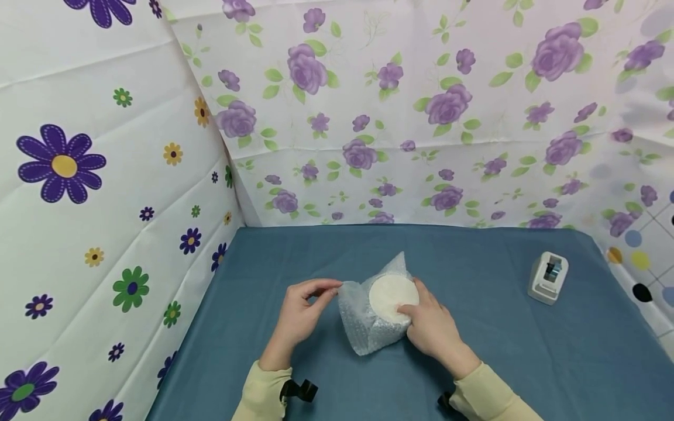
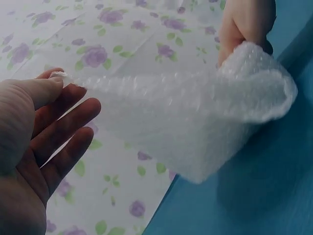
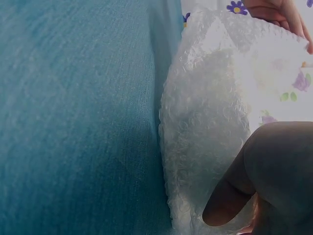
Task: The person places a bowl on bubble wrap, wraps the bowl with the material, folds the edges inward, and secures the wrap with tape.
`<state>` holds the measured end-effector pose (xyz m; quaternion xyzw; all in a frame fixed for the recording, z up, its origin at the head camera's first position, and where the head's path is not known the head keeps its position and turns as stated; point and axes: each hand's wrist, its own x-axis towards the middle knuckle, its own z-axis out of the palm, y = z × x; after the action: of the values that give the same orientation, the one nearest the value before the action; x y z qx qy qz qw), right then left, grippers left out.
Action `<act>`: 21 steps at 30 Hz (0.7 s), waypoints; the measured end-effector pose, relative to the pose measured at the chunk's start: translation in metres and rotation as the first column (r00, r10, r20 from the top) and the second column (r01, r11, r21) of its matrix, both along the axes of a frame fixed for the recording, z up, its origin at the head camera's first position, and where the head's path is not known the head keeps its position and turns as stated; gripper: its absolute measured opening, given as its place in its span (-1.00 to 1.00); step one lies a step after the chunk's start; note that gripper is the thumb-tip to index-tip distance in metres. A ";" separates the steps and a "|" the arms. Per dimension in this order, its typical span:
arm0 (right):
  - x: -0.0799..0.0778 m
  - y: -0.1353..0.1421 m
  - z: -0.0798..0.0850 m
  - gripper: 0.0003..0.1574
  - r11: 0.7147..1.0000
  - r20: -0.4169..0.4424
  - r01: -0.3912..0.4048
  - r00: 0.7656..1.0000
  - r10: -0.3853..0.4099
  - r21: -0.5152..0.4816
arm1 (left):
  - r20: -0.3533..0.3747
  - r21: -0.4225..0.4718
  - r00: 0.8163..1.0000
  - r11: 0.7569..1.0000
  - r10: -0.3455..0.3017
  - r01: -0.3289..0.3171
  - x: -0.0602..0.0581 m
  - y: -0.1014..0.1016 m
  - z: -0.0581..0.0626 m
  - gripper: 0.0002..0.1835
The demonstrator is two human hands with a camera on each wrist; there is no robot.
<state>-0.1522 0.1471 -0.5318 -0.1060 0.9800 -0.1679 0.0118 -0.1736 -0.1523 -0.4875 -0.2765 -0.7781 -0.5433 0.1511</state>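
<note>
A sheet of clear bubble wrap [image 1: 360,321] is partly folded around a round, cream-white object [image 1: 388,295] above the middle of the table. My left hand [image 1: 300,310] pinches a corner of the wrap between thumb and forefinger; the left wrist view shows its other fingers [image 2: 73,122] spread loosely. On the other side, my right hand [image 1: 434,330] grips the round object together with the wrap, thumb on its flat face and fingers behind. In the left wrist view the wrap [image 2: 186,112] stretches between both hands. The object's underside is hidden.
A small white tape dispenser [image 1: 547,278] with a dark slot stands at the right on the blue-grey tablecloth [image 1: 489,280]. Flowered cloths hang at the back [image 1: 337,199] and along the left side [image 1: 95,222].
</note>
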 end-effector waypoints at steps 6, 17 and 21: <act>0.000 0.001 -0.001 -0.33 1.000 -0.007 -0.005 1.000 0.005 0.007 | 0.015 0.002 0.998 0.998 -0.063 0.063 -0.007 0.025 -0.001 -0.81; -0.002 -0.001 -0.004 -0.38 1.000 -0.013 -0.007 1.000 0.007 0.023 | 0.071 0.021 0.977 0.980 -0.199 0.198 -0.015 0.061 -0.005 -0.79; -0.002 -0.001 -0.003 -0.39 1.000 -0.015 -0.009 1.000 0.009 0.024 | 0.127 -0.011 0.969 0.977 -0.210 0.213 -0.018 0.068 -0.011 -0.76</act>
<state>-0.1537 0.1464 -0.5349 -0.1115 0.9815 -0.1554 0.0065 -0.1914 -0.0840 -0.4988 -0.3252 -0.7587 -0.5631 0.0398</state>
